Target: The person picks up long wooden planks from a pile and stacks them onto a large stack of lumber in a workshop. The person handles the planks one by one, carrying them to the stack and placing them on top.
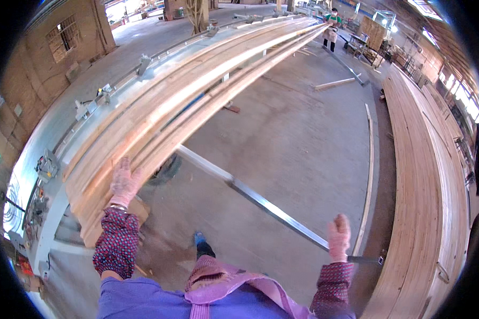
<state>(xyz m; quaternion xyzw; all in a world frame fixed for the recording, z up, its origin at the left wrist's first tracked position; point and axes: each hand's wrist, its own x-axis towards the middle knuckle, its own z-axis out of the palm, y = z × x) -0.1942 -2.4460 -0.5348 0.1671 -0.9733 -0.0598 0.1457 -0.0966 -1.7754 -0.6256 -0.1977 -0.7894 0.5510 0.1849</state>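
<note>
Long wooden boards (143,119) lie side by side on a metal-framed bench and run away from me to the far end. My left hand (124,183), in a thin pale glove, rests with fingers stretched out on the near end of these boards. My right hand (339,236), gloved too, is raised at my right side with its fingers curled in, and I see nothing in it. Below it in the picture passes a silver metal bar (266,203), which slants from the bench toward the right; I cannot tell whether the hand touches it.
A long stack of boards (418,196) stands along the right. A thin wooden strip (368,175) lies on the floor beside it. Another person (332,26) in green stands at the boards' far end. Metal clamps (143,65) line the bench's left edge.
</note>
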